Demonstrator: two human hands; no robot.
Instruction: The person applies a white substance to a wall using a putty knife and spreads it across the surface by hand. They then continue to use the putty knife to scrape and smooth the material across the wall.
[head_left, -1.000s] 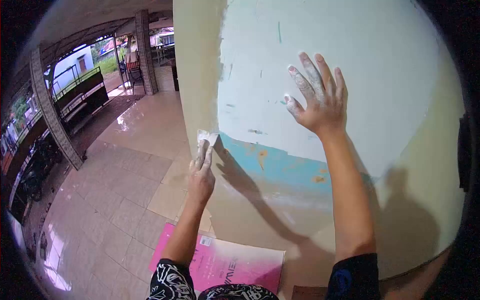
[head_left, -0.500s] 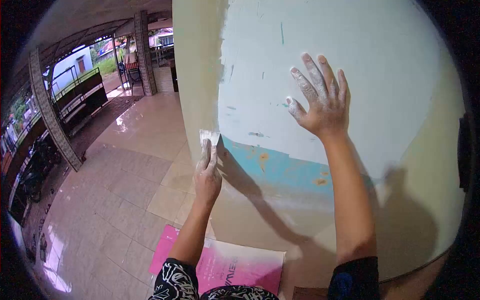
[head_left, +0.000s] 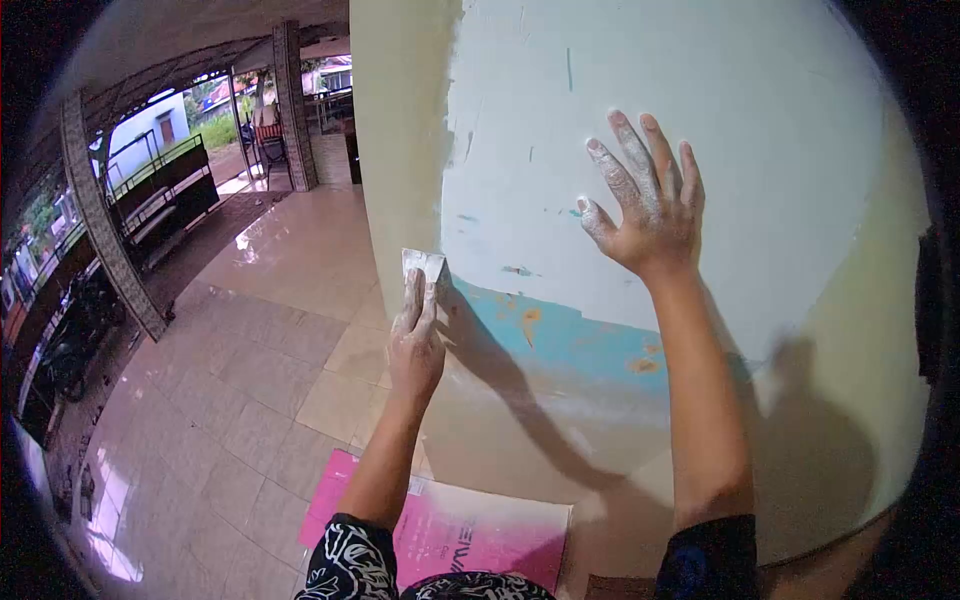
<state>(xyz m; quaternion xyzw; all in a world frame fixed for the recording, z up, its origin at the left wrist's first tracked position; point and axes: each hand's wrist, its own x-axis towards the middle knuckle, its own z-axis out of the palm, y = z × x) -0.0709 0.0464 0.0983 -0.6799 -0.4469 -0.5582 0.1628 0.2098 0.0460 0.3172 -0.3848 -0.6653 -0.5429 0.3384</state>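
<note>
My left hand (head_left: pixel 416 340) grips a putty knife (head_left: pixel 424 264) smeared with white filler, two fingers stretched along its blade. The blade is at the wall, by the left border of a large white-coated patch (head_left: pixel 520 220). Below this patch runs a bare turquoise strip (head_left: pixel 490 310) with orange-brown spots. My right hand (head_left: pixel 650 210), dusted white, lies with fingers spread against the white patch, higher up and to the right. Nothing is held in it.
Pink cardboard (head_left: pixel 460 530) lies on the tiled floor (head_left: pixel 240 370) below me. Pillars (head_left: pixel 293 110), a dark railing (head_left: pixel 170 190) and a chair (head_left: pixel 272 150) stand to the left, toward the outdoors. My shadow falls on the lower wall.
My left hand and the putty knife have slid slightly upward along the left border of the white patch. My right hand stays in place on the wall, and the view has shifted slightly.
</note>
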